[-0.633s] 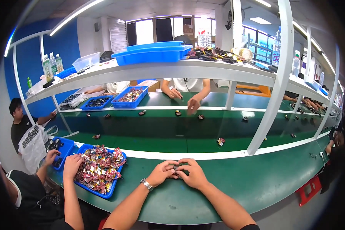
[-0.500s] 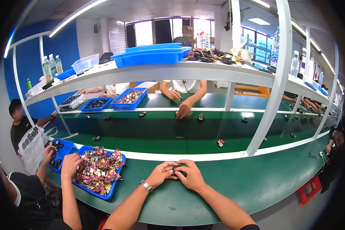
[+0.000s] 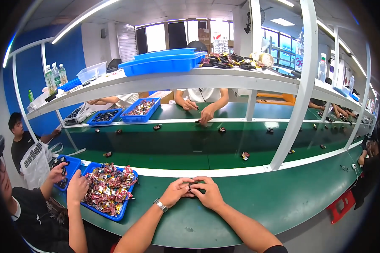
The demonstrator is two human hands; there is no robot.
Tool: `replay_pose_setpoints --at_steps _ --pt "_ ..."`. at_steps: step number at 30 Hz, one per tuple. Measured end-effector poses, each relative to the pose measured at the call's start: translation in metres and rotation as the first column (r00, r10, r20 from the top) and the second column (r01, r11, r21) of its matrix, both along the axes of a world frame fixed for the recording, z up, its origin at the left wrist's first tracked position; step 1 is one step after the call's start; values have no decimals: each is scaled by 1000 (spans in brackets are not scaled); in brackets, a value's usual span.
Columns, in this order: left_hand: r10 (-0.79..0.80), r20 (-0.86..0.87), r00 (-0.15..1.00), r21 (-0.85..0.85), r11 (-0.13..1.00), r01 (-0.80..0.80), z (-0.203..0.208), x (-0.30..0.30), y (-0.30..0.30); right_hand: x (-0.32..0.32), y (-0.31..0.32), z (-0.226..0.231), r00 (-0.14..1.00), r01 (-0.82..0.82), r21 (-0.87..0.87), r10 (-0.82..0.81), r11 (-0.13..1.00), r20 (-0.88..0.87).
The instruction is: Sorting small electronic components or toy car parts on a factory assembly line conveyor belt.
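Both my hands meet over the green bench near its middle. My left hand (image 3: 177, 192), below a metal watch, pinches one side of a small black part (image 3: 191, 186). The fingertips of my right hand (image 3: 209, 194) close on the part's other side. Fingers cover most of it, so its exact kind does not show. Left of my forearm lies a blue tray (image 3: 121, 213) heaped with small red, white and yellow wired parts (image 3: 107, 187). A co-worker's hand (image 3: 77, 187) rests at that tray's left edge.
A second blue tray (image 3: 74, 165) with black parts stands further left, by a co-worker holding a black piece. Beyond a white rail runs a green conveyor belt (image 3: 173, 147) with scattered small parts. A white post (image 3: 297, 92) and shelf (image 3: 177, 78) rise ahead. Another person works opposite.
The co-worker on the left has lifted a black piece from near the far-left tray. The person opposite has shifted a hand slightly. My hands stay nearly still around the black part.
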State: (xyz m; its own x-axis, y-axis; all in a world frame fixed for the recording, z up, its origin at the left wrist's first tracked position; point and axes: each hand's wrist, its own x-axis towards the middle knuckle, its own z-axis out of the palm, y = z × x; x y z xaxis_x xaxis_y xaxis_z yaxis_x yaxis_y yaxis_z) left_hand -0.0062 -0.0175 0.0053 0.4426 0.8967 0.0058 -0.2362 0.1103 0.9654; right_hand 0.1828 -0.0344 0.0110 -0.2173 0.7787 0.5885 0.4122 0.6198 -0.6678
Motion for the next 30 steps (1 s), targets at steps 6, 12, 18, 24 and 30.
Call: replay_pose_setpoints --at_steps 6,12,18,24,30 --pt "-2 -38 999 -4 1000 2 4 2 -2 2 2 -4 1000 -9 -17 9 1000 -6" --pt "8 -13 1000 79 997 -6 -3 -1 0 -4 -1 3 999 -37 48 36 998 12" --pt "16 62 998 11 1000 -17 -3 -4 0 -6 -8 7 999 21 93 -24 995 29" --pt "-16 109 994 3 1000 16 -4 -4 0 -4 -6 4 999 33 76 -30 997 -30" --pt "2 63 998 -1 1000 -2 -4 -2 0 -6 -3 1 999 -10 18 11 1000 -45"
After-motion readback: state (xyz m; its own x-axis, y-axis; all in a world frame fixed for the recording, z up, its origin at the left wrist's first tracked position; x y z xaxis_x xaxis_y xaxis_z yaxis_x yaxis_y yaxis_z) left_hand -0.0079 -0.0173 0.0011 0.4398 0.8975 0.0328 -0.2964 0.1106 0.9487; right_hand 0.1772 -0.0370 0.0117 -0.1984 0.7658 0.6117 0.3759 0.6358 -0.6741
